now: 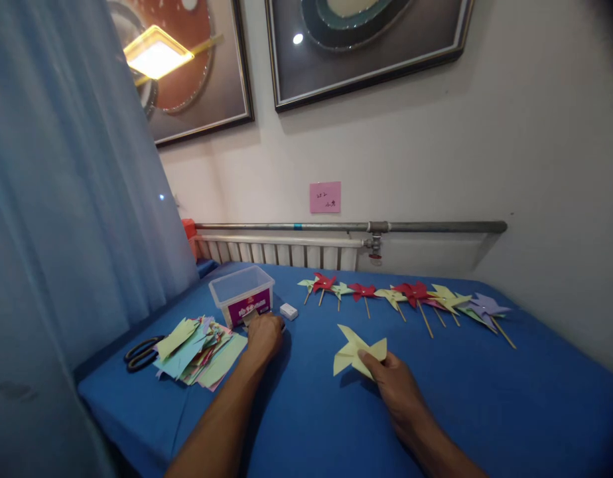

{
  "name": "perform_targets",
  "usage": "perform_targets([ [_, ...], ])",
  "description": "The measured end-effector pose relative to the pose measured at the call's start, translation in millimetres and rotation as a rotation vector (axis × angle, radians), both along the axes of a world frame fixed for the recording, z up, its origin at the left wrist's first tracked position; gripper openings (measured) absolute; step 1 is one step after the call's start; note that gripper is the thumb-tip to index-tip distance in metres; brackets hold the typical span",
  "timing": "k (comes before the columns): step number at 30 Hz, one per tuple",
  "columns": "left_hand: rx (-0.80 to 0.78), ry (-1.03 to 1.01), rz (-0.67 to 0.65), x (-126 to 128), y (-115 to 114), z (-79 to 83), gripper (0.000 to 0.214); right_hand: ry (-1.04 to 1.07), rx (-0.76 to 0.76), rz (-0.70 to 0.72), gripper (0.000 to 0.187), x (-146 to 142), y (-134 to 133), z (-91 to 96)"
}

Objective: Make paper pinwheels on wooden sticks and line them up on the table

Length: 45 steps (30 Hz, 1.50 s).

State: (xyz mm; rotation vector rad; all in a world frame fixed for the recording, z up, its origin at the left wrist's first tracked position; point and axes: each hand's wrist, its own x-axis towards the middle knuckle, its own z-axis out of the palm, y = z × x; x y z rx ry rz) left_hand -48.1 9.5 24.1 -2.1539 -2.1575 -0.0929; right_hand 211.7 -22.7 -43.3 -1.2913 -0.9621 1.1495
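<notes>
A pale yellow paper pinwheel [350, 352] without a stick is pinched between the thumb and fingers of my right hand [393, 385], just above the blue cloth. My left hand [267, 334] is down at the front of a clear plastic box [241, 282] with a purple label. Its fingers are curled, and a small brownish flat piece [249, 318] shows beside them; what they grip is mostly hidden. Close behind that hand lies a small white box [288, 311].
Finished pinwheels [413, 293] on sticks, red, yellow, green and purple, lie in a row at the back right. Loose coloured paper [197, 352] is piled at left, beside black-handled scissors [142, 353]. A blue curtain [77, 199] hangs left; a pipe [436, 227] runs along the wall.
</notes>
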Motion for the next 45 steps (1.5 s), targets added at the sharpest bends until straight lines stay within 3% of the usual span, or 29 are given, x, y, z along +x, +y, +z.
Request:
perform_targets([
  [9, -0.088, -0.098, 0.124, -1.0, 2.2, 8.0, 0.034, -0.021, 0.017, 0.005, 0.044, 1.6, 1.6, -3.0],
  [17, -0.002, -0.106, 0.095, -8.0, -0.1, 0.5, 0.033, -0.017, 0.009, -0.003, 0.045, 0.2, 0.6, -2.6],
  [25, 0.079, -0.186, 0.094, -7.8, 0.6, 0.7, 0.03, -0.017, 0.004, 0.023, 0.039, -1.2, -11.0, 17.0],
  [31, 0.106, -0.242, 0.097, -9.0, -0.7, 2.4, 0.026, -0.039, -0.012, 0.0, 0.039, -1.5, -12.4, 19.9],
  [34, 0.091, -0.29, 0.025, -0.5, -4.7, 0.8, 0.023, -0.034, -0.003, 0.008, 0.04, -1.9, -11.2, 17.8],
  [40, -0.089, -0.265, -0.267, 33.2, -17.3, -14.7, 0.024, -0.036, -0.012, -0.016, 0.041, -1.7, -7.5, 12.0],
  [45, -0.106, -0.297, -0.384, 39.0, -21.1, -20.2, 0.033, 0.014, 0.003, 0.01, 0.043, -2.2, -10.0, 13.6],
])
